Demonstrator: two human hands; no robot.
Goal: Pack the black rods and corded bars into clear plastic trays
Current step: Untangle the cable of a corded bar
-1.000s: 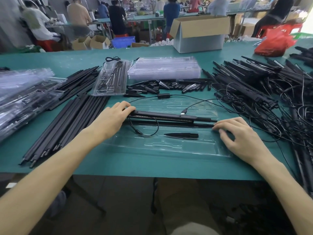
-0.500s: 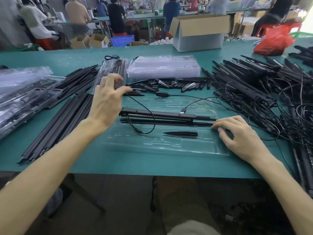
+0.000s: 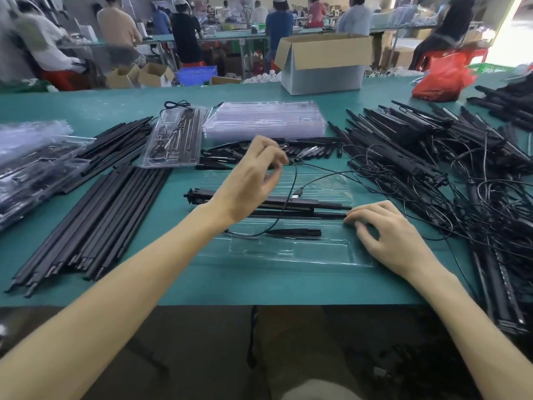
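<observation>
Mid-pack on one tray here. Closest to the front edge of the counter [image 3: 202, 290] sits the clear plastic tray [image 3: 288, 255], roughly central. The right hand [image 3: 389, 238] is flat-ish on its right end, fingers nearly straight. Its fingertips press at the end of the black rod [image 3: 317, 215], not gripping anything, just pinning things down.

A short black piece [image 3: 297, 232] is in the near slot. The rod lies across the middle, and the corded bar [image 3: 323, 204] lies right behind it, running left to right.

The left hand [image 3: 251, 180] is raised off the tray over the bar, wrist bent, fingers curled in. It's a bit blurry, but thumb and forefinger look pinched on the thin cord [image 3: 293, 180], which hangs down from the fingers and loops across the tray.

So my read: bar and rod are seated, and the step in hand is tidying the cord. The next move would need the slack coiled and tucked into the tray's far section without dragging the bar out of its slot, hence the right hand holding it.

Further back: loose rods [image 3: 109, 209] toward the left edge, a filled tray [image 3: 176, 137], a stack of empty trays [image 3: 265, 119], and a tangled pile of corded bars [image 3: 418, 145] along the right edge.
</observation>
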